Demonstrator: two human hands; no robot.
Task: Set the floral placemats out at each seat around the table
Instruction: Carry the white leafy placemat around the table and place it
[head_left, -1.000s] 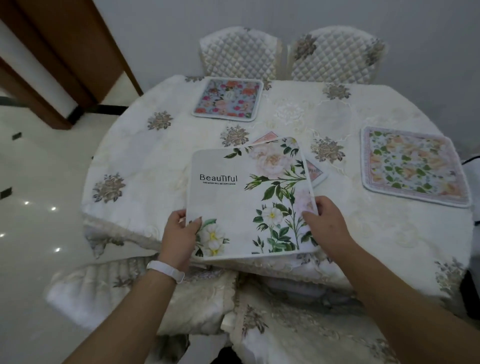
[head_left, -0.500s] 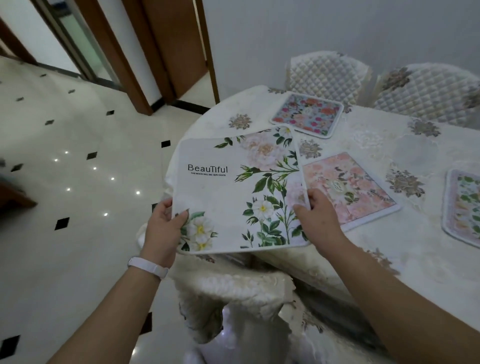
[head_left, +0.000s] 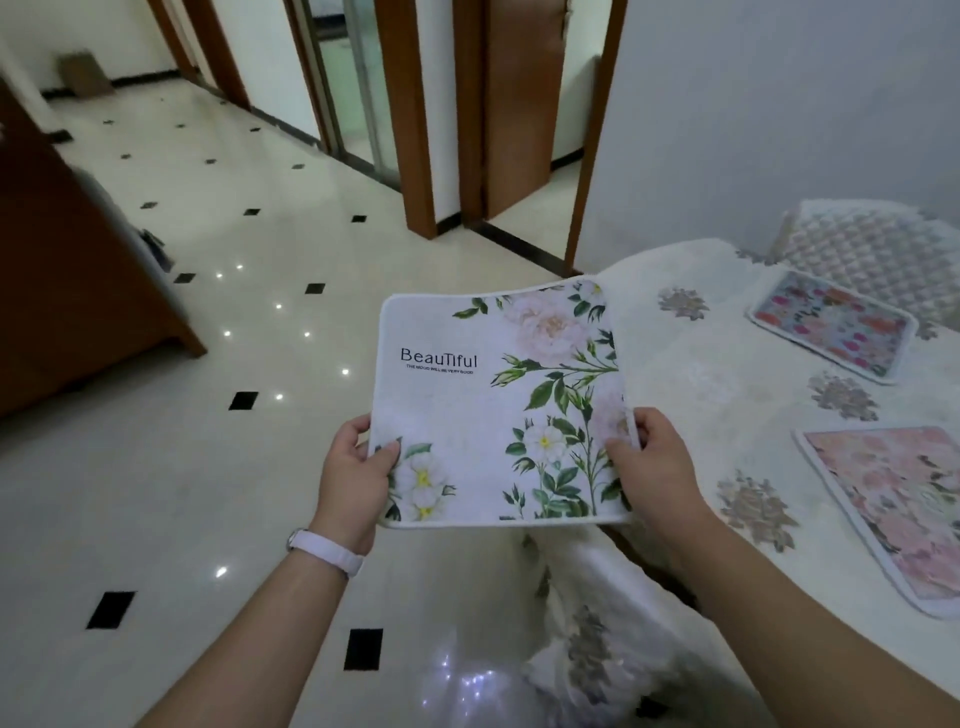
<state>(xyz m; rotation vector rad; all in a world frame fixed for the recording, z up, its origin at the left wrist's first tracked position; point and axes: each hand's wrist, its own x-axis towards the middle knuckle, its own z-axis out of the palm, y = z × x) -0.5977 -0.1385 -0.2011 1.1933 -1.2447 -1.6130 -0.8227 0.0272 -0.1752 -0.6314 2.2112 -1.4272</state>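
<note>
Hanging between left hand (head_left: 353, 475) and right hand (head_left: 655, 467): placemat (head_left: 493, 410) (thumbs atop).

Bright, even indoor light, soft shadows. Pinpoint glare spots on glossy cream tile floor w/ black insets (head_left: 171, 493). Wide-angle lens bows brown wooden door frames (head_left: 410, 119). Right edge slightly blurred.

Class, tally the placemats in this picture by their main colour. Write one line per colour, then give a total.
White placemat, printed "BeauTiful": 1
Pink placemat: 1
Multicoloured placemat: 1
Total: 3
</note>
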